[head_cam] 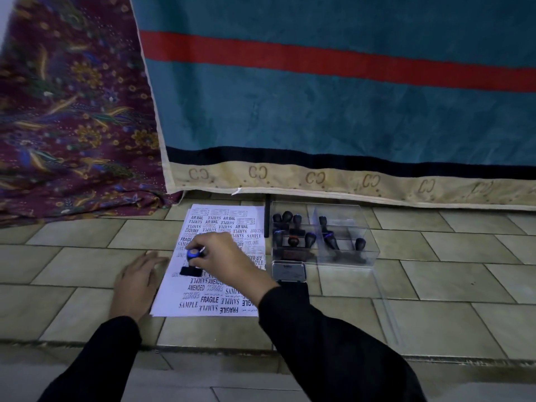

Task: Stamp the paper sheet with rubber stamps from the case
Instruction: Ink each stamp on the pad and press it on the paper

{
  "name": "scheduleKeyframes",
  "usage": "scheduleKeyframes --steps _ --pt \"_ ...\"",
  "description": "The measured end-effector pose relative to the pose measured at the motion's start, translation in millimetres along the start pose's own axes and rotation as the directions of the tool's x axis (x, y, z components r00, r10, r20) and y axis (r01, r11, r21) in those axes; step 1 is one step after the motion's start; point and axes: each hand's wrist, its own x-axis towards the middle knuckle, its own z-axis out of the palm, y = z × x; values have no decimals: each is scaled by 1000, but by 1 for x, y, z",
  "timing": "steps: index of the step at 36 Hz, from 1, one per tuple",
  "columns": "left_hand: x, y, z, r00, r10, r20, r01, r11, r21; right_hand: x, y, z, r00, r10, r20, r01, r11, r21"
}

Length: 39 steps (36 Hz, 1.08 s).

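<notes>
Paper sheet (211, 297), one, lies on the tiled floor (72, 274), long axis running away from the person, crowded with printed words. One stamp (192, 268) stands near its left edge, blue-topped handle up, black base lying across the sheet's width. The right hand (229, 256) pinches that handle. The left hand (139, 282) lies flat, fingers straight, at the sheet's left edge. Just right of the sheet sit one ink pad (288, 271) and one clear case (374, 248) holding roughly nine stamps (293, 241). Bare tiles spread left of the sheet; a blanket hem (319, 178) hangs just beyond its far edge.
</notes>
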Motion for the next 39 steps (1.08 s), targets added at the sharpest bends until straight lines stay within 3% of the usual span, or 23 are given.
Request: scheduleKeyframes --steps 10,18,31,39 --pt "1 3 0 1000 -14 -28 15 1000 13 22 -9 38 990 8 137 10 991 -130" --pt "2 0 3 1000 -17 -20 17 1000 16 25 -10 44 988 28 150 -4 988 -155" --pt "5 -10 10 1000 -1 -24 2 999 40 19 -14 50 982 -67 174 107 968 -227" --pt "4 -8 7 1000 2 -5 -2 999 51 25 -17 49 982 -23 190 69 968 -240"
